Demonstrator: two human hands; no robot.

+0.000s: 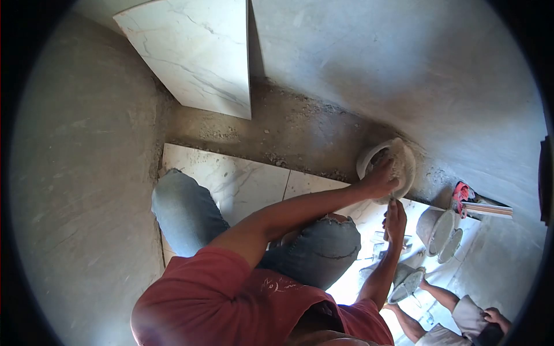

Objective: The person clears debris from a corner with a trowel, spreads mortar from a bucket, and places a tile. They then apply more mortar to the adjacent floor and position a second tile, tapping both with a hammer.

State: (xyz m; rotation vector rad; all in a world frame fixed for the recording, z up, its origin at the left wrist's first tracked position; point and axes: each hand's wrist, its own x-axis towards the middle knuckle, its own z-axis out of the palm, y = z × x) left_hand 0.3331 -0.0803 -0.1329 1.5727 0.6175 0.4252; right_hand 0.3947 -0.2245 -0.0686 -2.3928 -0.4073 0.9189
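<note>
1. Bucket stood beside the wall; the left hand bent its fingers over it, their grip unclear.
2. Right hand had its fingers closed around what looked like a tool handle.
3. An uneven pull on the rim could have tipped the bucket, spilling onto the tile.

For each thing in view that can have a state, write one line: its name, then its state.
Large tile: leaning against the wall
Floor tiles: laid flat, side by side
Floor strip: untiled, gritty
Walls: untiled
Bucket by the hands: open
Buckets toward the co-worker: open
Jeans: ripped at one knee
Left hand: at the bucket's mouth, grip unclear
Right hand: closed around a handle
</note>
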